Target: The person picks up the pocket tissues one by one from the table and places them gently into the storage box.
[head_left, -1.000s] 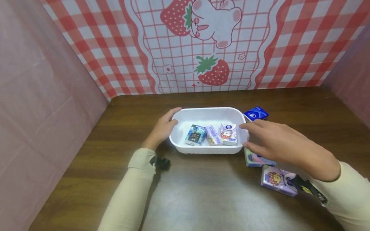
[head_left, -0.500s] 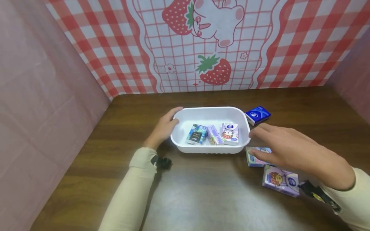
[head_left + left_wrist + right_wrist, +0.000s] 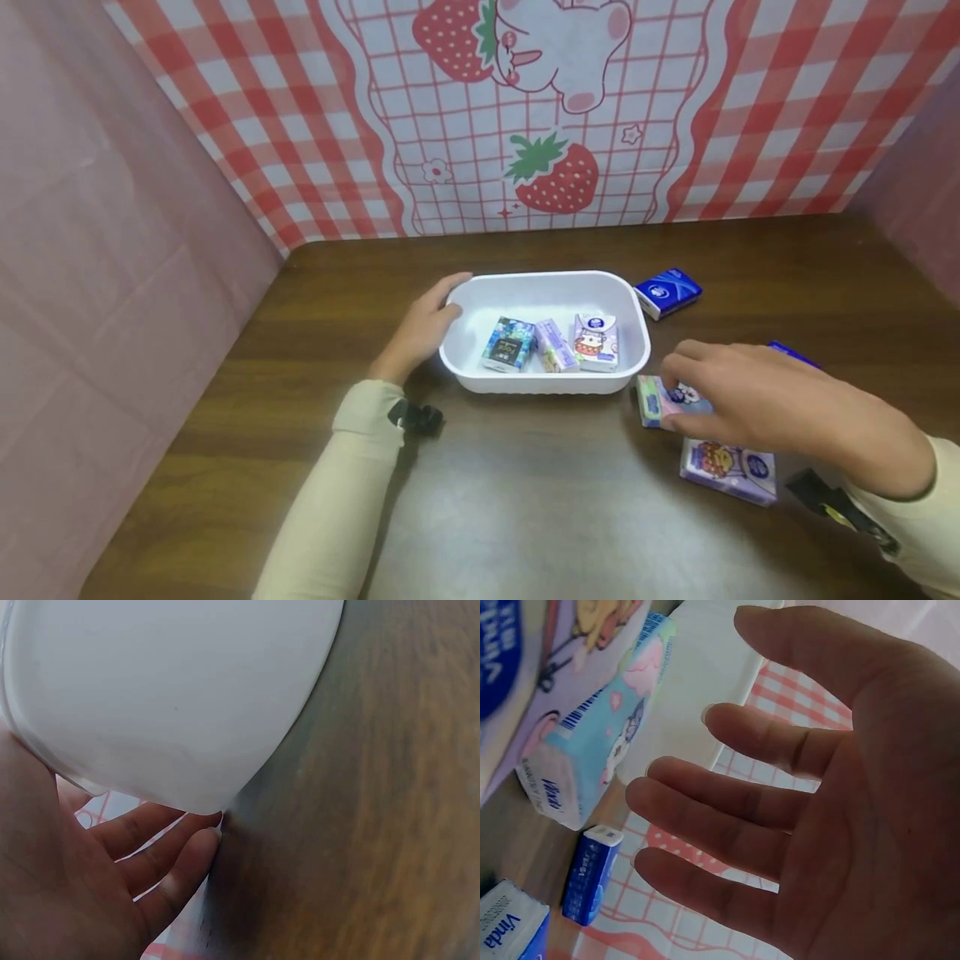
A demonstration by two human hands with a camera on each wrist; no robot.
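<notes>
My left hand [image 3: 422, 331] holds the left end of a white plastic basin [image 3: 546, 383], thumb over the rim and fingers outside. In the left wrist view the fingers [image 3: 161, 859] lie along the outer wall. Inside the basin lie a blue-green tissue pack [image 3: 509, 343], a narrow purple one [image 3: 557, 346] and a white-purple one [image 3: 596, 342]. My right hand [image 3: 772, 404] hovers right of the basin, over a green-pink tissue pack [image 3: 651, 402] that it partly hides. The right wrist view shows the fingers [image 3: 705, 817] spread and holding nothing.
A purple tissue pack [image 3: 729, 472] lies in front of the right hand. Behind it are a dark blue pack [image 3: 670, 293] by the basin's back right corner and another blue one [image 3: 795, 354], mostly hidden. A checked strawberry cloth [image 3: 337, 125] hangs behind the wooden table [image 3: 510, 492].
My right hand has left the basin's right rim and moved right, over the green-pink tissue pack. A second blue pack has come into view behind it. My left hand stays on the basin.
</notes>
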